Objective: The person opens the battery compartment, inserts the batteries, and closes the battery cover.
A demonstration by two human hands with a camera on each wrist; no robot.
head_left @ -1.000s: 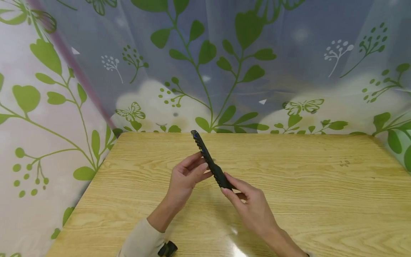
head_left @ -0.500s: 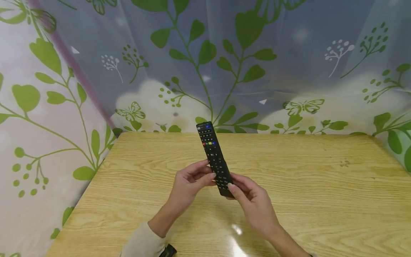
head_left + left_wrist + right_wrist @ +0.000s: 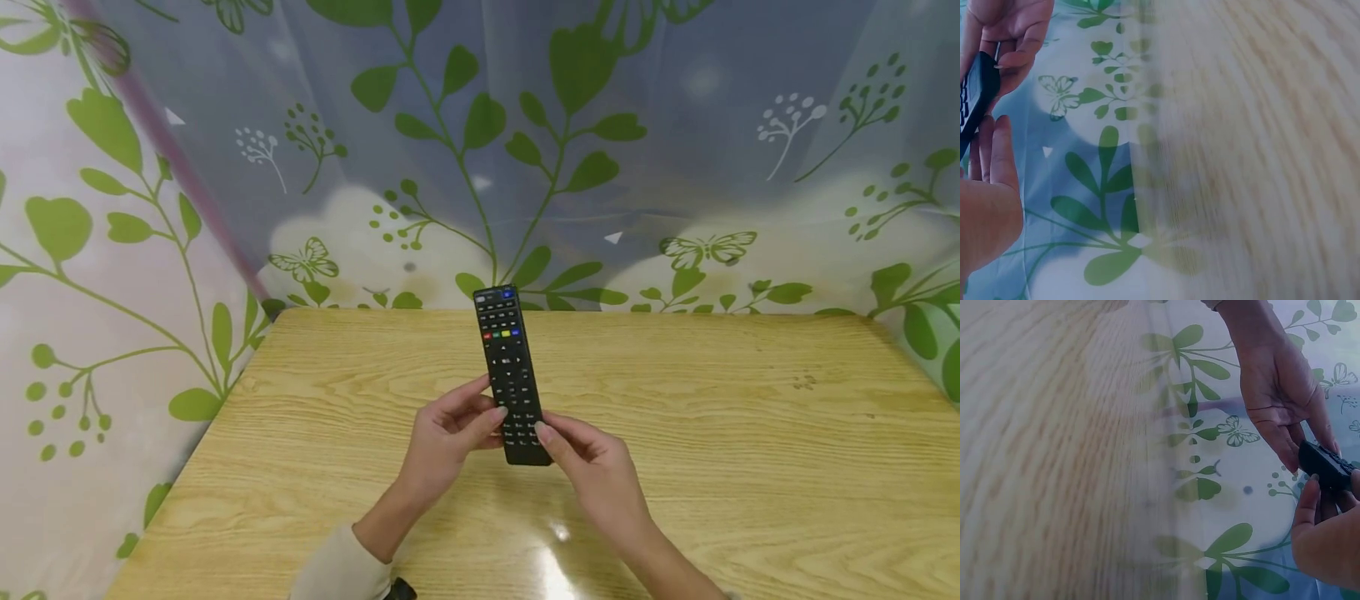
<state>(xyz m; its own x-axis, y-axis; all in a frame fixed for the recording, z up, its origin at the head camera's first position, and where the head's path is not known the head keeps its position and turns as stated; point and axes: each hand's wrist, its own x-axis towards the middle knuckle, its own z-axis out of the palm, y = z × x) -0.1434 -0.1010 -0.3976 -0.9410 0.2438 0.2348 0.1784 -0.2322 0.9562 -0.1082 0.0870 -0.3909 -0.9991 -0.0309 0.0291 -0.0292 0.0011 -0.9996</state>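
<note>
A black remote control [image 3: 510, 375] stands almost upright over the table in the head view, button side facing me, with a row of red, green, yellow and blue keys. My left hand [image 3: 442, 442] pinches its lower left edge, thumb on the front and fingers behind. On the lower right edge, my right hand [image 3: 600, 467] grips it the same way. The left wrist view catches only part of the remote control [image 3: 982, 87] at its left border. In the right wrist view, the end of the remote control [image 3: 1325, 465] shows between both hands.
A wood-grain table [image 3: 750, 450] spreads beneath the hands. Behind it hangs a cloth backdrop [image 3: 675, 150] printed with green leaves and butterflies, and another patterned cloth [image 3: 90, 275] borders the left side. A beige sleeve [image 3: 345, 567] covers the left forearm.
The remote control has turned from edge-on to showing its button face, and its top has swung right and more upright. Both hands keep hold and have shifted slightly right.
</note>
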